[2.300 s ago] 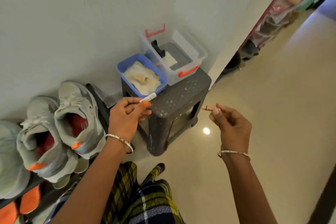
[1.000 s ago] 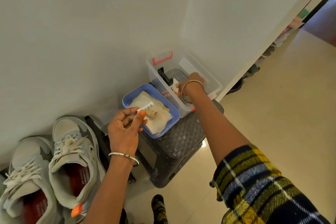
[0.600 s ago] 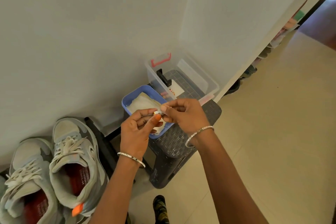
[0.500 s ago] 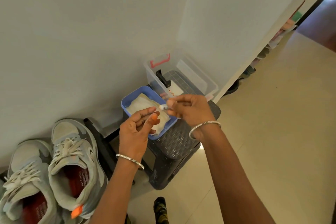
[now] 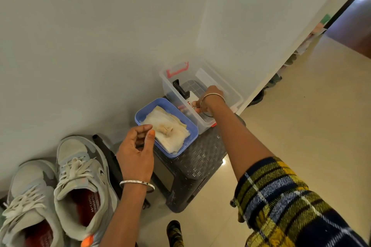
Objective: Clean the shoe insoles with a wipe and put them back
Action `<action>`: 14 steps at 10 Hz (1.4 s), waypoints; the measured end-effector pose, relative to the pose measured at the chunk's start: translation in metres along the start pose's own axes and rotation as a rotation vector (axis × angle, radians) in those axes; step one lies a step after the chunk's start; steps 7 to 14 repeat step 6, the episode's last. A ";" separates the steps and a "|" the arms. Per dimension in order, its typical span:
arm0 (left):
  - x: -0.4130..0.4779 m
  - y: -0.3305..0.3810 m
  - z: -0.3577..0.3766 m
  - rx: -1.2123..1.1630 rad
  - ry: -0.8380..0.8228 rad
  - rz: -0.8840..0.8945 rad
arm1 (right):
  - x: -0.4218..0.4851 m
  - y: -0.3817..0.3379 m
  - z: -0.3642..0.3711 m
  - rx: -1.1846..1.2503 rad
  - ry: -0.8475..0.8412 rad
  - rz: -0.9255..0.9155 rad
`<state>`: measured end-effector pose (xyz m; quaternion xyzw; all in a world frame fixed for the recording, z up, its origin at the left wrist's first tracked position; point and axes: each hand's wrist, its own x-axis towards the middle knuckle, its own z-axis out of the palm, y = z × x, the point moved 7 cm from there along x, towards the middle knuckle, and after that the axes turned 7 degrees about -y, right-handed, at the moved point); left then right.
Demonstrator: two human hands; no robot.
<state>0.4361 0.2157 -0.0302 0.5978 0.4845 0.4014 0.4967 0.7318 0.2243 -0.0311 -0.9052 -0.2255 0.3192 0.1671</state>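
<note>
Right hand [image 5: 210,96] has been moved from mid-frame into the clear box [image 5: 230,94], centre right; its fingers are hidden, so the grip cannot be told. Left hand [image 5: 136,150] is held at the near edge of the blue tub [image 5: 140,114], fingers loosely curled, empty. Wipe cloth [image 5: 170,132] is seen in the tub, red insoles [image 5: 88,204] inside the shoes [image 5: 80,176], lower left. Open floor [image 5: 301,126] is left at right.

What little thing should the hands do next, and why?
Probably the left hand should take one of the folded wipes from the blue tub. That hand hovers empty right beside the tub, while the right hand is busy inside the clear box. The red insoles sit inside the grey shoes.
</note>
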 end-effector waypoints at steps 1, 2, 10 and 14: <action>0.001 -0.002 -0.002 0.009 -0.015 -0.010 | -0.009 -0.004 0.000 -0.115 0.009 0.012; 0.000 -0.004 -0.003 0.012 -0.037 -0.027 | -0.007 -0.001 0.006 -0.151 -0.016 0.008; -0.012 -0.004 -0.034 0.081 -0.090 -0.003 | -0.004 0.000 0.002 0.033 0.057 0.033; -0.012 -0.004 -0.034 0.081 -0.090 -0.003 | -0.004 0.000 0.002 0.033 0.057 0.033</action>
